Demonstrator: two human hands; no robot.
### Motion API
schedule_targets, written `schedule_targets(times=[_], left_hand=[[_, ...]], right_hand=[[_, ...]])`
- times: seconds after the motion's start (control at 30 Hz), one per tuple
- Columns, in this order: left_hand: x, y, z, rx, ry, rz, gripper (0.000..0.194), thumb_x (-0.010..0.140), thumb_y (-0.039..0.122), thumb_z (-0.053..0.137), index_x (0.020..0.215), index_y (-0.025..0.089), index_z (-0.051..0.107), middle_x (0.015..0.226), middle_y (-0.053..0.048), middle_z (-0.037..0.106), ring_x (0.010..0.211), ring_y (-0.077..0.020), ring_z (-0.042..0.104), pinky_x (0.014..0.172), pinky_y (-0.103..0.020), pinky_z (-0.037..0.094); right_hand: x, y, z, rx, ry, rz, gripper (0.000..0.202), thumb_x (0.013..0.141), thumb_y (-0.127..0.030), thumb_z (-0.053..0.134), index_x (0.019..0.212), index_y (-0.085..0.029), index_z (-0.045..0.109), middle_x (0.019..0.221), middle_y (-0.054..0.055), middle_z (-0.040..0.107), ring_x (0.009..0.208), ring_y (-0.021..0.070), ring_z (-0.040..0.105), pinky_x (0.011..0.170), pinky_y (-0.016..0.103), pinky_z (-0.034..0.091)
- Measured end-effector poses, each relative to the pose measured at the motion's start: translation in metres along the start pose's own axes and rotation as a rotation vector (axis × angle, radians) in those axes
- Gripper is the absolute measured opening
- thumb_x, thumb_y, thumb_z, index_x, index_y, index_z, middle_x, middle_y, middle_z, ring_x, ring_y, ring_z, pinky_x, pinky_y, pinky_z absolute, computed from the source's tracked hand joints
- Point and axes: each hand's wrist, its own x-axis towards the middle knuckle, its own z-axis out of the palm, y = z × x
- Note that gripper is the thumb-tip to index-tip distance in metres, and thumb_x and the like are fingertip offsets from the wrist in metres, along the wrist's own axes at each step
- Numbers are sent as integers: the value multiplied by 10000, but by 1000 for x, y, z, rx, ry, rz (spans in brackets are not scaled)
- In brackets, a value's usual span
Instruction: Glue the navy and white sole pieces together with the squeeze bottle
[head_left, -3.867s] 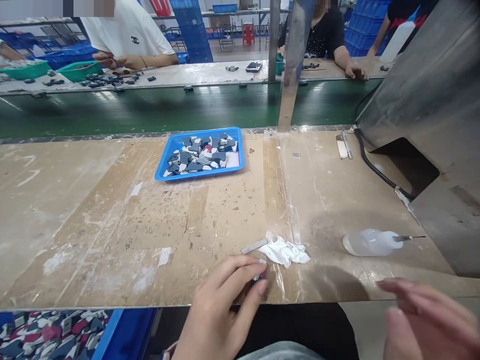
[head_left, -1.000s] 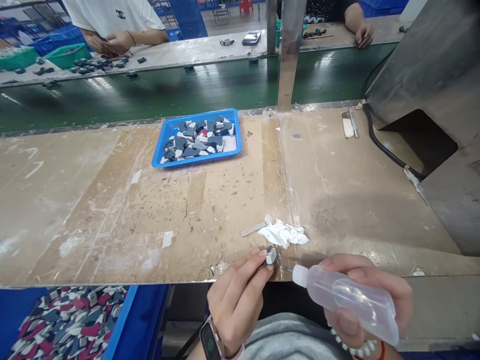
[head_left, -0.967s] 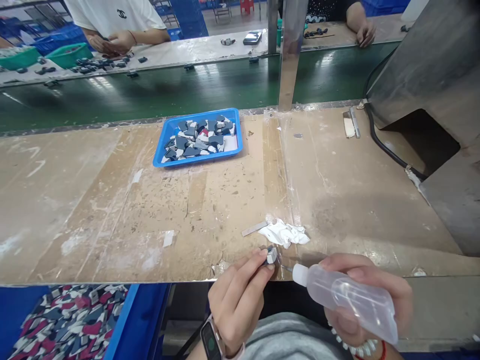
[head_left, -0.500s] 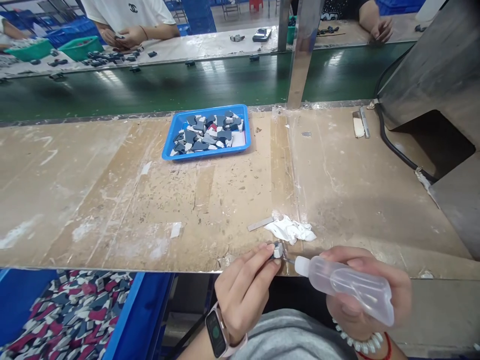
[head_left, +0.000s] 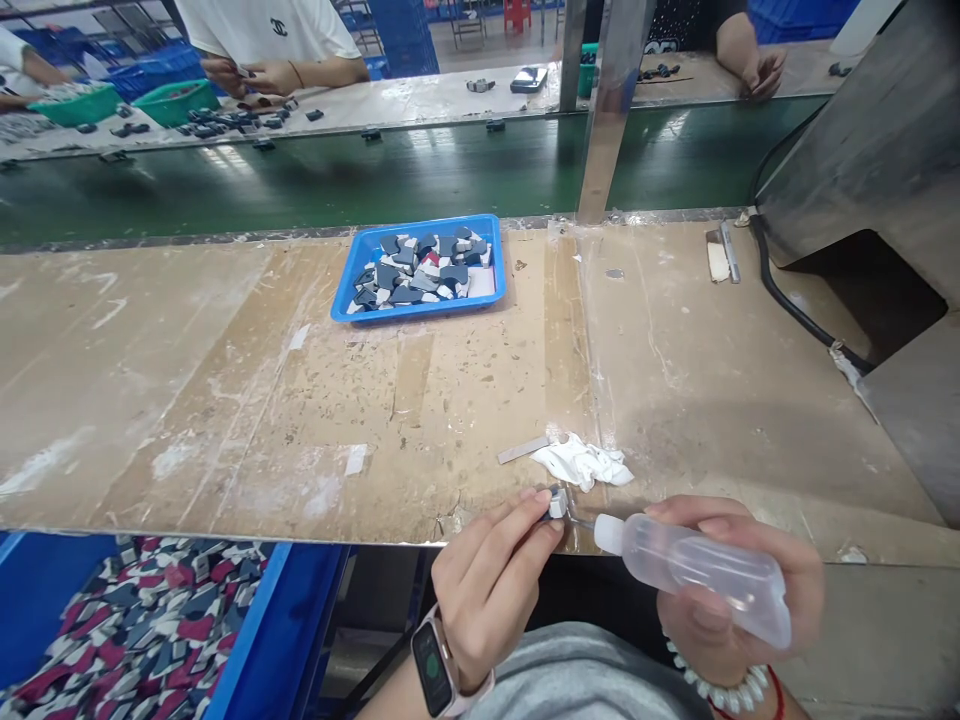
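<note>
My left hand pinches a small grey and white part at the near edge of the worn wooden bench. My right hand grips a clear squeeze bottle lying on its side. The bottle's thin metal needle tip touches the small part. A crumpled white cloth and a flat metal strip lie just beyond my hands.
A blue tray of grey, white and red parts sits mid-bench. A blue bin of similar parts stands below at the left. A metal machine housing with a black cable fills the right. Behind the green conveyor, other people work.
My right hand, empty 3.9 s ago, picked up the bottle that lay on the bench. Over the last second its needle has closed onto the part in my left hand.
</note>
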Motion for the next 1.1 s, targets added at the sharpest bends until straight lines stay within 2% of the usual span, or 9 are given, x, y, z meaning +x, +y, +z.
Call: schedule_targets(times=[0.1,0.2,0.37,0.53,0.87,1.1], left_hand=[[-3,-2,1,-8,13,2,237,834,-71,700,989,105,734,1097,-119,769,1042,-208,744,871,-308,650],[-6,-3,1,-35,16,12,263,823,-74,710,1016,103,730,1098,-120,773,1055,-214,742,881,-320,650],[-2,1,-5,-123,10,-13,186,837,-35,713,928,125,685,978,-75,800,995,-189,760,855,-303,660],[9,9,-14,-209,-75,-77,187,845,-27,667,912,147,687,904,-32,790,932,-153,756,894,-302,643],[27,5,-28,-148,-279,8,134,892,47,697,993,116,753,978,-49,798,1029,-150,739,964,-229,602],[35,1,-30,-165,-307,-6,152,877,47,713,1005,123,743,984,-59,784,1008,-184,750,960,-287,629]], right_hand=[[7,0,4,76,177,-28,254,850,-367,722,1018,-184,669,748,13,665,641,204,640,457,338,508],[13,1,6,130,272,45,220,861,-368,679,984,-188,648,729,10,662,644,203,610,502,346,458],[16,-4,6,118,261,111,218,851,-372,672,965,-190,634,771,7,674,682,201,609,567,342,457],[16,-8,10,109,251,124,205,839,-350,679,972,-201,632,778,1,679,705,196,610,604,335,470],[14,-9,12,117,230,120,206,840,-333,719,983,-201,651,775,28,683,705,204,618,575,336,510],[17,-9,11,137,181,125,196,846,-298,719,1010,-207,661,780,37,677,723,213,629,530,327,515]])
